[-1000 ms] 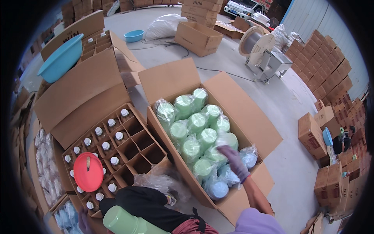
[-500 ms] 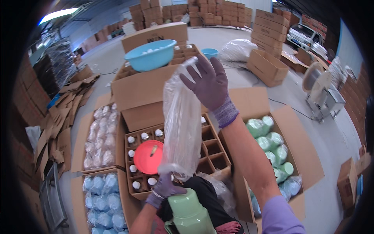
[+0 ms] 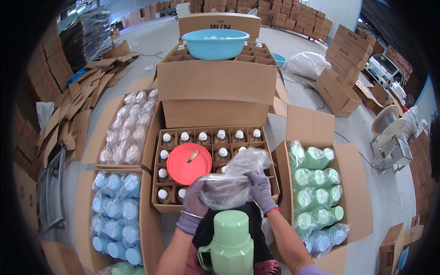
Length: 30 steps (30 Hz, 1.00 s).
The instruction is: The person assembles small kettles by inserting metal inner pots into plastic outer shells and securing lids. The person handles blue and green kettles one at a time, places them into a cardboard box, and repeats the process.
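Where behind bag (image 3: 229, 190), bottles (image 3: 223, 169) half-hidden

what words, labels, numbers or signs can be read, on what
I'll give places, not the wording.
Large dark print: upright carton flap at the back
Dark print: stacked cartons at right
Dark print: left-edge carton
Too small to read:
Open carton beside the stack
Lower-right carton
Gloved right hand

The right gloved hand (image 3: 262, 189) has come down from its high reach, its fingers now roughly level with those of the left gloved hand (image 3: 196, 201). The clear plastic bag (image 3: 227, 189), earlier stretched long, now spans bunched between both hands' fingers, crumpling forward beyond the right fingertips.
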{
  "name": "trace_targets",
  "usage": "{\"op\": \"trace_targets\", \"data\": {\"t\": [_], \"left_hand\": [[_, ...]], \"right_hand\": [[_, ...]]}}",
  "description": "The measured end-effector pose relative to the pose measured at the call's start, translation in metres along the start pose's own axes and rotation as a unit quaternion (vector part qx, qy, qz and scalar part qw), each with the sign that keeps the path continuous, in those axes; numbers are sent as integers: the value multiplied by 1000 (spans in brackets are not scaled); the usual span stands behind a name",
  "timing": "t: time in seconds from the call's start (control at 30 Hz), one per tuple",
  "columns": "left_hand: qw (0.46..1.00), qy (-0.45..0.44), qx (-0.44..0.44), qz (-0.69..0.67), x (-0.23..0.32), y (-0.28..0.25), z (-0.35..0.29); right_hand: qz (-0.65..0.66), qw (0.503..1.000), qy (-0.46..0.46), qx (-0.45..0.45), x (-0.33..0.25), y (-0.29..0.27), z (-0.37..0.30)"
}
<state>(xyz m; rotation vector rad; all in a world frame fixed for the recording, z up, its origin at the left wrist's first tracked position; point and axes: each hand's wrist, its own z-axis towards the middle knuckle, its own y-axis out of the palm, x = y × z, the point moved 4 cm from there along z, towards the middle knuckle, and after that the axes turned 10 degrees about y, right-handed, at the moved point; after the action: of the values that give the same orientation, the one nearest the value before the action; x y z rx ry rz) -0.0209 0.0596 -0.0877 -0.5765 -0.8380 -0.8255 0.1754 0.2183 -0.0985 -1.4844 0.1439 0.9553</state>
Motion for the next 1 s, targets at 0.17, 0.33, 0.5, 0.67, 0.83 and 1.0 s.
{"op": "trace_targets", "data": {"t": [0.17, 0.33, 0.5, 0.67, 0.83, 1.0], "left_hand": [[989, 118, -16, 87, 9, -26, -36], [924, -303, -137, -188, 41, -73, -94], [923, -273, -218, -160, 89, -69, -127], [865, -421, -142, -231, 131, -94, -171], [762, -416, -489, -87, 151, -106, -209], [775, -502, -381, -54, 143, -124, -162]], "right_hand": [[83, 992, -5, 93, 29, 8, -24], [221, 973, -28, 53, -31, -51, -101], [139, 974, -177, -15, -49, -76, -220], [72, 973, -176, -127, -38, -73, -281], [51, 944, -146, -293, -4, -59, -309], [45, 928, -121, -351, 2, -58, -306]]}}
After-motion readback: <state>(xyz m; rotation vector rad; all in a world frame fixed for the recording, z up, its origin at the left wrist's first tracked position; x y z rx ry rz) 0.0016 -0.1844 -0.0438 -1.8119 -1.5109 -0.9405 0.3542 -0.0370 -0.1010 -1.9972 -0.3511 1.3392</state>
